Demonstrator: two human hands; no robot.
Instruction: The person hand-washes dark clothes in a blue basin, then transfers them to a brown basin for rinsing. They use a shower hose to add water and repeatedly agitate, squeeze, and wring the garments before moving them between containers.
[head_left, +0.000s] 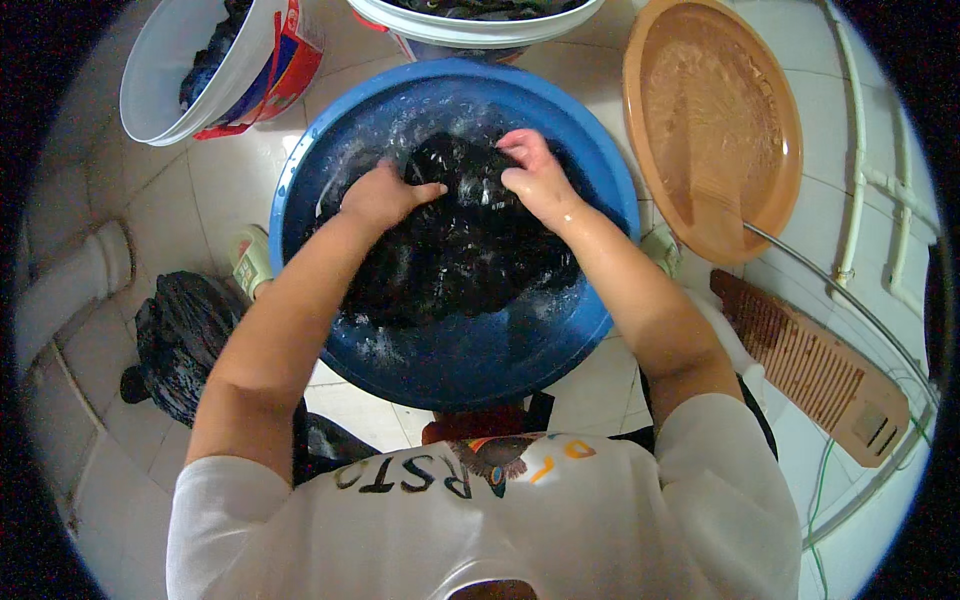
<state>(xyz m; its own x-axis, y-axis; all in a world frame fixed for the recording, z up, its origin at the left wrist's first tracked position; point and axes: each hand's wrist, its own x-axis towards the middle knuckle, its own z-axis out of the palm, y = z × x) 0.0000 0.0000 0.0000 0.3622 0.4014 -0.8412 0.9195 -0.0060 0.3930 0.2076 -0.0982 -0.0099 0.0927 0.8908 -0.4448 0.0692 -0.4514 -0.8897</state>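
Observation:
A wet black cloth (pixel 450 240) lies bunched in a round blue basin (pixel 460 375) with sudsy water around it. My left hand (pixel 385 197) presses into the cloth's left side, its thumb lying over the fabric and its other fingers mostly hidden. On the right side, my right hand (pixel 545 182) has its fingers curled in and its thumb bent, gripping the upper edge of the cloth. Both hands look wet.
Two white buckets, one at the far left (pixel 160 90) and another at the back (pixel 490 32), hold dark cloth. An orange-brown basin (pixel 640 130) with water stands at right, above a ridged washboard (pixel 815 370). A black plastic bag (pixel 185 340) sits left; a hose (pixel 850 285) runs right.

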